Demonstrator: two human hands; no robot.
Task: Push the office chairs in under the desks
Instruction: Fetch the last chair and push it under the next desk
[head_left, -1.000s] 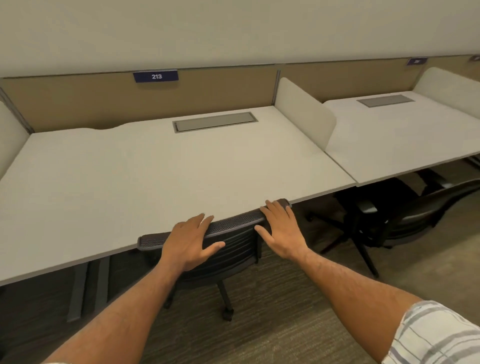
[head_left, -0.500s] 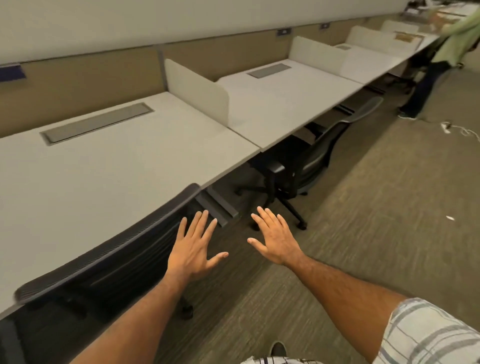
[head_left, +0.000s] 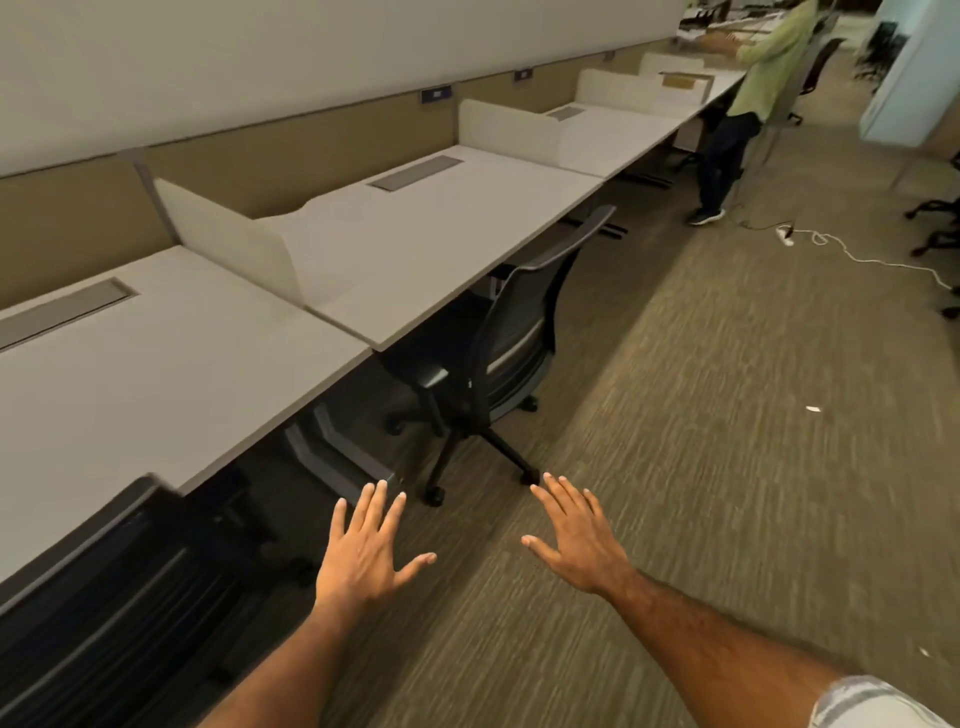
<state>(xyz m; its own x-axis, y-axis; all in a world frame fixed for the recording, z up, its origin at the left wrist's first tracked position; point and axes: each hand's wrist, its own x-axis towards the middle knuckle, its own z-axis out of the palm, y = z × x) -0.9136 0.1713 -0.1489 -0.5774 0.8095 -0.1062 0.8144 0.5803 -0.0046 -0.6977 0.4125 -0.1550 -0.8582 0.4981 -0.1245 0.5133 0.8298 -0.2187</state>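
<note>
**Both hands spread and empty over the carpet beside a row of benches**

A long row of pale grey benches (head_left: 171, 364) runs along a tan partition under a white wall, each split from the next by a low off-white divider (head_left: 234, 244) and fitted with a grey cable hatch (head_left: 415, 173). The floor is olive-brown carpet (head_left: 701, 467) with a streaked weave. A white power cord (head_left: 852, 254) trails across it far off, near a person in a green top (head_left: 763, 67) standing at the end of the row.

The left hand (head_left: 366, 556) and right hand (head_left: 576, 540) reach forward, palms down, fingers fanned wide, holding nothing and touching nothing. Both forearms are bare; a striped sleeve (head_left: 872, 701) shows at the lower right corner.

One black mesh-back office chair (head_left: 519, 332) stands at the second bench, its seat partly under the top, its backrest angled out from the edge, its five-star base on castors over the carpet. A nearer chair (head_left: 88, 587), blurred at the lower left, sits with its backrest top against the first bench's edge.
</note>
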